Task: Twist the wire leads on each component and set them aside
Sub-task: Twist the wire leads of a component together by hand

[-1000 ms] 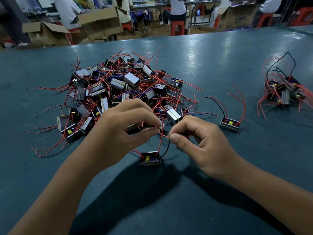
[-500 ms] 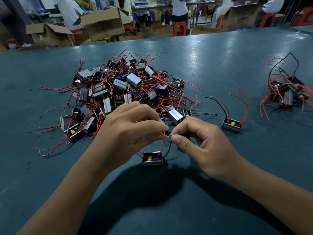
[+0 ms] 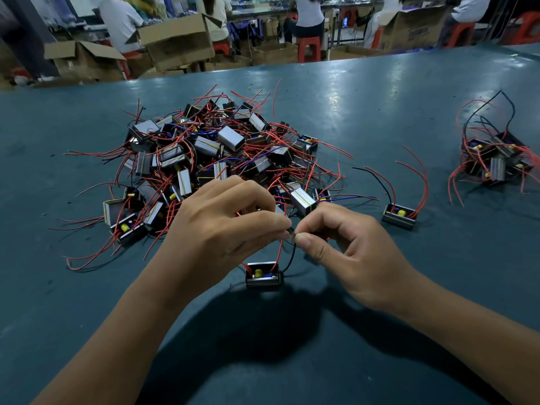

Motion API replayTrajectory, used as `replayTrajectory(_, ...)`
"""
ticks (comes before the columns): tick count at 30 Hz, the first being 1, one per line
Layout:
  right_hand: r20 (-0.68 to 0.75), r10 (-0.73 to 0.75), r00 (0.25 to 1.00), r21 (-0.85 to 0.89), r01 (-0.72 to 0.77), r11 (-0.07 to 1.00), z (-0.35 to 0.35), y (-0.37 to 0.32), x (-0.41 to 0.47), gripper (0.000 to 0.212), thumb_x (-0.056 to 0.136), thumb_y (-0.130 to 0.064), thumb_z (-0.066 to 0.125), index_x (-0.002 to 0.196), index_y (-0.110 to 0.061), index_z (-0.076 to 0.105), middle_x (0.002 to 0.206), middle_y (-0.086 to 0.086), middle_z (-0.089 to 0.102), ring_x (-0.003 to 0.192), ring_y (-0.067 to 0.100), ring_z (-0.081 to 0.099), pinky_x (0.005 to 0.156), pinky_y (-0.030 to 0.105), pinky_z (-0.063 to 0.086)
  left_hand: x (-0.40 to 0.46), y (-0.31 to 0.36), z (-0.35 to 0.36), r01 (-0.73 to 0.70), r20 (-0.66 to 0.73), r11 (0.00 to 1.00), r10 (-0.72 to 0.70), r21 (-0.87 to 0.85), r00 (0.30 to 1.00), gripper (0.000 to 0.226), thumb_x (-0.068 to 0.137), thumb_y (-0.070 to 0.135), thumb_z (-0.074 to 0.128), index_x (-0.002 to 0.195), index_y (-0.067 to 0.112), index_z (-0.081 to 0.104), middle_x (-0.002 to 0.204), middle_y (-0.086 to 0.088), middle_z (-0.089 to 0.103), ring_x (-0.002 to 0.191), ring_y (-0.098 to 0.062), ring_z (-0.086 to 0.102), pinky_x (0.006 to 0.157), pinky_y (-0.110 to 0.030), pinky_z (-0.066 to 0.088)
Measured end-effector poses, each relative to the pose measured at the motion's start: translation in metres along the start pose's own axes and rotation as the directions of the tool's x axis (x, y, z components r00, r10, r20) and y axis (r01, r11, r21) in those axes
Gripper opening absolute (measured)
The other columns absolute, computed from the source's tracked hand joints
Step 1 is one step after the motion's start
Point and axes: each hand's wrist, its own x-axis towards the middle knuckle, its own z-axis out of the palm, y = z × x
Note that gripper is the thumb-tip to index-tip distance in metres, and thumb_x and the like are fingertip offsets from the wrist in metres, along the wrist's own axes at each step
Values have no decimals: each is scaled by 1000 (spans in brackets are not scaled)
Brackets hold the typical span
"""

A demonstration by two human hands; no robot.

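Observation:
A small black component (image 3: 264,276) with a yellow core and red and black leads stands on the teal table (image 3: 380,97), just below my hands. My left hand (image 3: 222,229) and my right hand (image 3: 347,247) meet fingertip to fingertip above it, each pinching the ends of its leads. The black lead (image 3: 289,260) curves up from the component's right side to the pinch. A big tangled pile of like components (image 3: 216,153) with red wires lies behind my hands.
One single component (image 3: 399,216) with red and black leads sits to the right of my hands. A smaller heap of components (image 3: 496,159) lies at the far right. Cardboard boxes (image 3: 175,39) and seated people are beyond the table's far edge.
My hands have stayed together over the component, fingertips shifting slightly on the lead ends. The component has not moved on the table.

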Motion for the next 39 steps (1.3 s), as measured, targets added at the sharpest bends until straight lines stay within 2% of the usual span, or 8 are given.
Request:
replayTrajectory(14,6,-24,1000,-20,24,1000,-2,-3,0,9,92,-22,63,88,-15,68,81,-13,60,77,12,58,73,22,45,0,2,-3,-22,87,1000,21,7,996,23,101,31,63,91,16,77,91,-1,64,79,-23,57,65,-44,45)
replayTrajectory(21,-9,-118,993,-104,116,988,-3,-5,-1,8,93,-20,64,88,-15,66,80,-9,56,75,14,54,71,24,44,4,16,2,205,227,948,-149,-245,962,17,97,24,57,88,12,66,93,5,58,84,-19,56,73,-39,46)
replayTrajectory(24,-25,-175,984,-171,169,971,-4,-6,-1,8,93,-17,64,88,-12,66,79,-10,54,74,9,52,70,19,41,8,25,3,460,321,758,-340,-463,884,15,91,18,61,76,15,63,75,13,54,68,-5,50,64,-18,38)
replayTrajectory(27,-28,-159,987,-162,153,975,-4,-5,-1,8,93,-17,65,88,-11,67,79,-6,57,74,12,53,69,23,43,14,36,7,708,498,298,-541,-640,677,20,82,15,57,63,19,61,56,11,53,52,-2,42,52,-11,34)
replayTrajectory(28,-33,-133,990,-132,128,983,-4,-4,-1,8,93,-18,64,88,-13,67,80,-6,57,74,14,54,69,25,44,14,37,7,728,527,239,-552,-642,646,20,82,17,57,63,19,62,55,8,52,51,-5,40,50,-12,33)
replayTrajectory(30,-49,-68,996,-59,65,996,-4,-3,1,7,93,-20,64,88,-16,67,80,-6,59,73,16,56,68,30,47,10,32,5,696,467,399,-533,-597,706,18,87,23,59,70,20,63,59,6,52,53,-10,41,51,-17,34)
replayTrajectory(34,-50,-5,999,21,6,1000,-3,0,0,7,92,-21,64,87,-17,66,81,-10,60,74,14,58,70,34,51,6,16,-4,402,187,826,-356,-395,915,8,88,15,68,94,20,68,85,8,60,73,-8,54,65,-23,45)
replayTrajectory(39,-30,1,1000,16,-1,1000,-3,0,0,7,92,-20,63,90,-16,67,82,-8,60,75,16,58,69,40,50,5,12,1,147,87,968,-131,-205,988,17,92,27,70,97,12,77,97,-1,64,90,-23,63,75,-43,52)
